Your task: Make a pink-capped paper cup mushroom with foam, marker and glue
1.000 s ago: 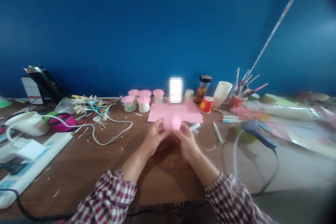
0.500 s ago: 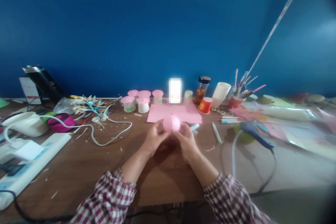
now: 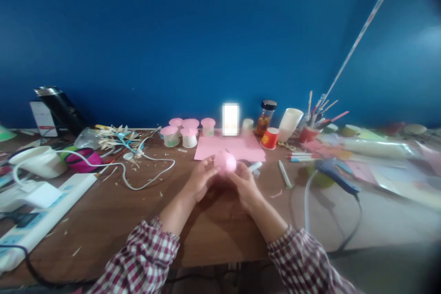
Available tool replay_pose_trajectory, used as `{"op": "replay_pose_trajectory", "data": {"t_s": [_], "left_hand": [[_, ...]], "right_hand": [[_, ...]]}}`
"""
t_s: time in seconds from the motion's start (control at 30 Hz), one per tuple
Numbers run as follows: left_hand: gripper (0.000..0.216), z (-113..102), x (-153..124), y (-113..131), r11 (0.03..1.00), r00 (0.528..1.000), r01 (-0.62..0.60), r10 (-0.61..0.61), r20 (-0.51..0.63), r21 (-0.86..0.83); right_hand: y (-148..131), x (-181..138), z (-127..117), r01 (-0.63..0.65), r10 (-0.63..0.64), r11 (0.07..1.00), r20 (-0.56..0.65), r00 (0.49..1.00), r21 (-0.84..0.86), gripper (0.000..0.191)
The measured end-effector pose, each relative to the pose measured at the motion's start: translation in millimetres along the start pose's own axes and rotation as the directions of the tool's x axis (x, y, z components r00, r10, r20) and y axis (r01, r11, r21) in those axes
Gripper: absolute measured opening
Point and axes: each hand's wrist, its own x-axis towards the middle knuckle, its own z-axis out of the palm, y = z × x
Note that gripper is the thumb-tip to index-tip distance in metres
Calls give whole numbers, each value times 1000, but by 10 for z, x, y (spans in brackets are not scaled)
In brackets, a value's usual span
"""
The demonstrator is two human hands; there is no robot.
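Between my hands, above the table, is a round pink paper disc [image 3: 225, 162], like the pink tops on the cups farther back. My left hand [image 3: 201, 179] has its fingers at the disc's left edge, with the thumb toward its underside. On the other side my right hand [image 3: 244, 183] pinches the right edge between thumb and fingers. Whatever is beneath the disc is hidden. Just behind it lies a pink paper sheet [image 3: 210, 147]. Several small paper cups [image 3: 170, 140] topped with pink discs stand to the left of that sheet.
A red paper cup [image 3: 269, 138], a lidded jar [image 3: 264, 119] and a white cup [image 3: 290, 124] stand behind right. A blue glue gun [image 3: 337, 177] lies at right, its cord trailing. At left are a power strip [image 3: 51, 216], a white cable [image 3: 127, 183] and a dark flask [image 3: 60, 108].
My left fingers have lifted and spread a little along the disc's left edge. The disc stays in nearly the same place, and my right hand barely moves.
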Motion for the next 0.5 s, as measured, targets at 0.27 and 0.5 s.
{"op": "replay_pose_trajectory", "data": {"t_s": [0.27, 0.5], "left_hand": [[38, -26, -3, 69, 996, 996, 34, -41, -81, -80], [31, 4, -26, 69, 988, 992, 104, -112, -62, -116]], "right_hand": [[-120, -8, -129, -23, 11, 995, -116, 993, -101, 30], [-617, 237, -411, 34, -113, 933, -203, 973, -358, 39]]}}
